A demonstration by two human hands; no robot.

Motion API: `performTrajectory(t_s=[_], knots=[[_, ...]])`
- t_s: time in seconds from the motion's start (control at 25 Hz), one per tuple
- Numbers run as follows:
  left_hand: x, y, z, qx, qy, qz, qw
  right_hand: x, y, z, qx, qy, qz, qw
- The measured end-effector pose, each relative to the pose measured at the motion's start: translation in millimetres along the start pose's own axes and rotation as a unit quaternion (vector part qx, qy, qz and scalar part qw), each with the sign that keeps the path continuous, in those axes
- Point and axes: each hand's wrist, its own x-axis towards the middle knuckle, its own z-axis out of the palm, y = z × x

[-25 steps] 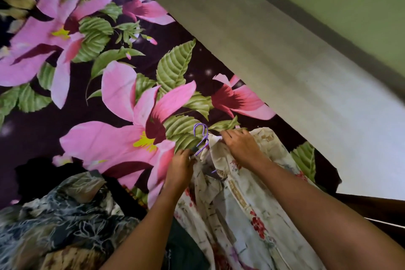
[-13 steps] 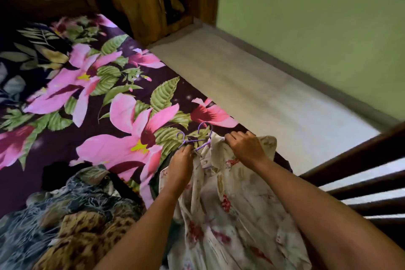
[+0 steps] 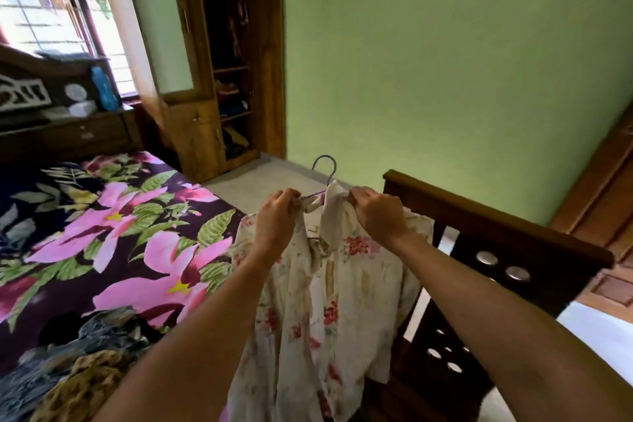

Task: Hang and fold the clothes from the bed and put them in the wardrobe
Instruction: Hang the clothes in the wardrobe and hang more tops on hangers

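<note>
The floral shirt (image 3: 329, 301) is held up in the middle of the frame, just clear of the bed (image 3: 113, 216), with the hook of the purple hanger (image 3: 325, 166) poking out above its collar. The left hand (image 3: 277, 216) is pinched on the cloth at one shoulder, right where a purple arm of the hanger shows. The right hand (image 3: 375, 214) is clamped on the collar and shoulder at the other side. The two hands are apart, with the hook between them.

The step in hand is judged to be the seating of the shirt on the hanger. It would be done well if both shoulders were drawn out evenly over the hanger's arms, the collar straightened round the stem, and the hook left free for a rail. Thin cloth like this may be expected to slide, so a lopsided set should be corrected before the wardrobe (image 3: 236, 79), upper left of centre, is approached.

Some things cannot be made out:
- The hanger's arms are mostly buried under fabric.
- The fingertips are hidden behind the knuckles.
- The hem is cut off at the bottom edge.
- The wardrobe's upper part is too dark for a rail to be seen.
- More clothes (image 3: 78, 377) are heaped at lower left, partly out of frame.
</note>
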Motion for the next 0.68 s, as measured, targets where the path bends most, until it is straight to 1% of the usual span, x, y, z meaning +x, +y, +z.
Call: performTrajectory(t_s=[0.08,0.2,0.28,0.36,0.4,0.44,0.48,0.52,0.56,0.6,0.64,0.68], knots=[[10,44,-14,-0.025,0.017,0.016,0.999,7,7,-47,-0.024,-0.002,0.038,0.999],[21,92,-32,-0.054,0.033,0.007,0.998,13,14,-107,-0.050,-0.008,0.109,0.993],[26,113,-41,-0.099,0.016,-0.028,0.995,14,20,-141,-0.058,-0.009,0.172,0.983],[28,129,-50,-0.113,-0.020,-0.056,0.992,11,25,-166,-0.078,0.022,0.204,0.976],[28,136,-56,-0.100,-0.055,-0.063,0.991,10,26,-177,-0.089,0.048,0.213,0.972],[28,143,-62,-0.079,-0.109,-0.065,0.989,8,26,-188,-0.102,0.060,0.223,0.968],[27,148,-68,-0.056,-0.180,-0.062,0.980,5,29,-195,-0.114,0.067,0.228,0.965],[25,153,-75,-0.034,-0.265,-0.061,0.962,0,28,-204,-0.122,0.060,0.240,0.961],[22,157,-81,-0.017,-0.347,-0.065,0.935,-5,28,-211,-0.130,0.055,0.251,0.958],[17,160,-86,-0.006,-0.413,-0.070,0.908,-12,26,-219,-0.137,0.051,0.264,0.953],[12,161,-88,-0.007,-0.455,-0.073,0.887,-20,25,-225,-0.143,0.050,0.274,0.950],[6,163,-88,-0.012,-0.478,-0.071,0.875,-30,22,-231,-0.149,0.045,0.290,0.944]])
